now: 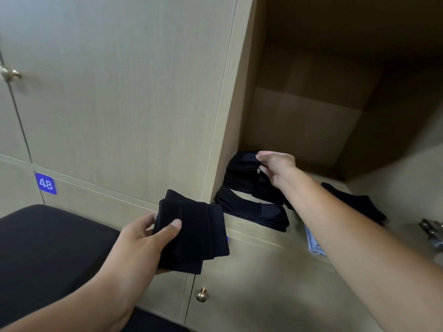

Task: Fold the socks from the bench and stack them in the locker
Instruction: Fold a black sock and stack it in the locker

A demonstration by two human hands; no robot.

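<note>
Inside the open beige wooden locker (311, 116), a leaning stack of folded black socks (242, 174) sits in the near-left corner of the locker floor, with another flat folded bundle (254, 210) just in front at the locker's lip and a loose black sock (354, 202) towards its right side. The right hand (275, 167) pinches the top of that stack, while the left hand (143, 238) grips a folded bundle of black socks (191, 231) just outside the locker, not yet stacked. Several pairs look done; the black padded table (48, 255) seems bare, though little of it shows.
</note>
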